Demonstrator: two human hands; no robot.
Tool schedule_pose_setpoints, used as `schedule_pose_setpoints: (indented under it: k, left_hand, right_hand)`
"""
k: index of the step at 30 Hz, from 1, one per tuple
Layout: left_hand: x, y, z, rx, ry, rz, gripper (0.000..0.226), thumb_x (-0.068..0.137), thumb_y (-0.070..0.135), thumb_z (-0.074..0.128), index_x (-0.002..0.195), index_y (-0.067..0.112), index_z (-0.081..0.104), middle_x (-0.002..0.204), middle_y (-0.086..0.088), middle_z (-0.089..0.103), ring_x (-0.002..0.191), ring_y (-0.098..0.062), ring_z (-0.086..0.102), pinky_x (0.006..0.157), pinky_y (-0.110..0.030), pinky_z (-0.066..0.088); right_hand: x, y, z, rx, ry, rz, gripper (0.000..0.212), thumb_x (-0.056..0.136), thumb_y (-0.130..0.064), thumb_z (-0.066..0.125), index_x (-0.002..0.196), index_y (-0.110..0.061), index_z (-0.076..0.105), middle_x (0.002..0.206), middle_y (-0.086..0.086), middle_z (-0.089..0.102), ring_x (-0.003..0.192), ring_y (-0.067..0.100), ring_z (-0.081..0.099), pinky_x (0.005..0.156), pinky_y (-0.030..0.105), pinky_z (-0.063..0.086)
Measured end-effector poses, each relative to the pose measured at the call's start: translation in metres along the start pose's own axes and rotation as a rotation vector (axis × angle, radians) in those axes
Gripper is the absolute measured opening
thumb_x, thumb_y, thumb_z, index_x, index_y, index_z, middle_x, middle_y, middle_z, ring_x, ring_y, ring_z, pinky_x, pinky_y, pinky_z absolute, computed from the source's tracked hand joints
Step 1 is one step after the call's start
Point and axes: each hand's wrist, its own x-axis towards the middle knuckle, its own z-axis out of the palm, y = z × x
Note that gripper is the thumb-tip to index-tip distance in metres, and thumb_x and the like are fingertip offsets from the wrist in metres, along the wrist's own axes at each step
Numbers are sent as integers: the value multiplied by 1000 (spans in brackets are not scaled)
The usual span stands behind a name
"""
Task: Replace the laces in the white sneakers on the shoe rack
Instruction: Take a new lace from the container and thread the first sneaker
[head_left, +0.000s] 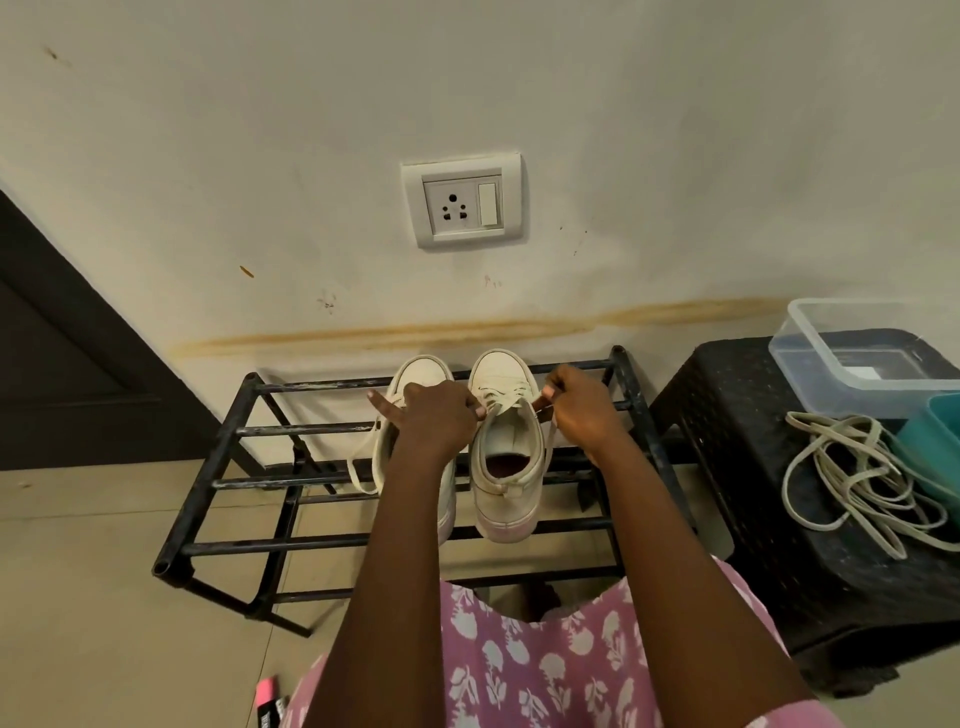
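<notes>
Lace (511, 397) in right hand (579, 413) grip

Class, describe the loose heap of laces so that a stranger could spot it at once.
Start at the black shoe rack under the wall socket and look right to the black stool. On its top, in front of the clear box and beside the teal tub, lies the heap of laces. It alone is a tangle of pale flat cords, in no shoe.

The left grip (434, 415) hides the lacing of the left white canvas sneaker (415, 371). At the black plastic stool's (753, 415) right edge, the clear plastic box (831, 332) and teal tub (935, 441) are cut off. The pink object's (267, 693) label is unreadable.
</notes>
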Motion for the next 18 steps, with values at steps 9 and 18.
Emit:
schedule_pose_setpoints:
  k: [9, 18]
  left_hand:
    - [-3, 19, 7, -20, 34, 1, 31, 96, 34, 41, 112, 21, 64, 123, -5, 57, 136, -30, 24, 101, -71, -12]
    - [2, 10, 10, 2, 186, -90, 24, 93, 27, 46, 102, 23, 68, 113, -2, 61, 134, -26, 23, 100, -71, -14]
  right_hand:
    - [12, 1, -19, -185, 88, -106, 32, 84, 9, 34, 66, -17, 42, 84, 10, 55, 84, 29, 54, 72, 40, 45]
    - [7, 10, -16, -195, -63, -17, 21, 95, -3, 41, 81, -14, 53, 87, 7, 62, 77, 15, 59, 67, 26, 42]
